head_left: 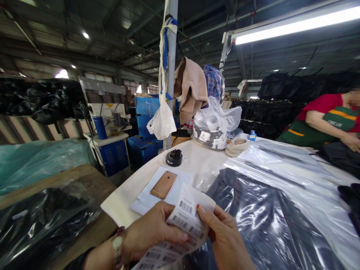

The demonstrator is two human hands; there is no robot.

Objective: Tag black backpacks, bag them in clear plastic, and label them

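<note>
A long strip of white barcode labels (183, 222) curls between my two hands at the near edge of the table. My left hand (153, 230), with a watch at the wrist, pinches the strip between thumb and fingers. At the strip's right side, my right hand (223, 232) grips it, thumb on top and fingers behind. Part of the strip hangs down below my left hand. Just beyond lies a gold phone (164, 185) on white paper sheets (140, 198). Right of my hands is a dark garment in a clear plastic bag (261, 210).
A black tape roll (174, 158) sits near a metal post (170, 75). Behind it are a plastic-wrapped bundle (210, 129), a beige cloth bag (237, 147) and a small blue bottle (252, 135). A co-worker in a green apron (334, 123) stands at right. Bagged black goods (47, 217) lie left.
</note>
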